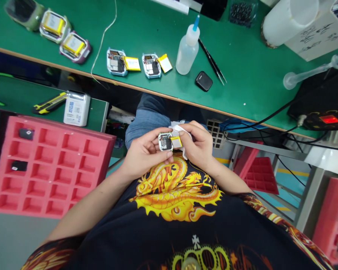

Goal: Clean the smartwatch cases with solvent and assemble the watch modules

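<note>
My left hand point(145, 152) grips an opened smartwatch case point(165, 142) by its edges, with its circuit board facing up. A yellow-edged battery point(176, 141) sticks out from the right side of the case. In my right hand point(198, 144) a white cloth or tissue point(183, 129) is pinched close to the battery; whether the fingers also touch the battery is hidden. On the green bench beyond lie two more opened watch cases, one on the left point(116, 62) and one on the right point(151, 66), each with its battery folded out beside it.
A dropper bottle point(187, 50), black tweezers point(212, 62) and a black watch-like piece point(204, 81) stand or lie on the bench point(146, 30). Several battery-fitted cases point(74, 47) sit at far left. A pink foam tray point(53, 165) and a utility knife point(50, 103) are at left; cables point(259, 122) hang right.
</note>
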Motion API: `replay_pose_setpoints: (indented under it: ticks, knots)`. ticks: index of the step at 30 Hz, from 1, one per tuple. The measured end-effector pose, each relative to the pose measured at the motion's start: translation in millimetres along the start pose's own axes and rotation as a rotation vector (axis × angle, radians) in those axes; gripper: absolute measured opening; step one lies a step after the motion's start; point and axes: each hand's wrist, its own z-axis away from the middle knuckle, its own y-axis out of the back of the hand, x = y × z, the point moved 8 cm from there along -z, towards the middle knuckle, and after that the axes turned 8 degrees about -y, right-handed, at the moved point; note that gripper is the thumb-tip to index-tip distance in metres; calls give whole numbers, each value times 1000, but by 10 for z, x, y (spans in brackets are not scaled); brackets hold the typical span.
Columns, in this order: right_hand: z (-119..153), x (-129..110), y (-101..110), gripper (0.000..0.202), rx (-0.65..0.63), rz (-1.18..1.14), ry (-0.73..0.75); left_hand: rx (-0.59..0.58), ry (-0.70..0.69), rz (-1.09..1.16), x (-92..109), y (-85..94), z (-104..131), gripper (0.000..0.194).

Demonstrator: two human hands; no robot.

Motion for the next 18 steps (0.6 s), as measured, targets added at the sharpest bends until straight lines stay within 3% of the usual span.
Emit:
replay_pose_setpoints:
  ticks: [5,9,14,18]
  knots:
    - [33,-189,-67,18,-15,43,151,19,-29,-17,-24,-54,-40,65]
    - [23,-189,-70,15,5,55,185,-25,-11,37,-35,-87,-51,62]
    - [-32,18,98,17,54,-7,28,-33,38,109,-67,-60,-61,61]
    - [-74,408,175,20,89,-147,-186,30,90,77,-102,7,-75,60]
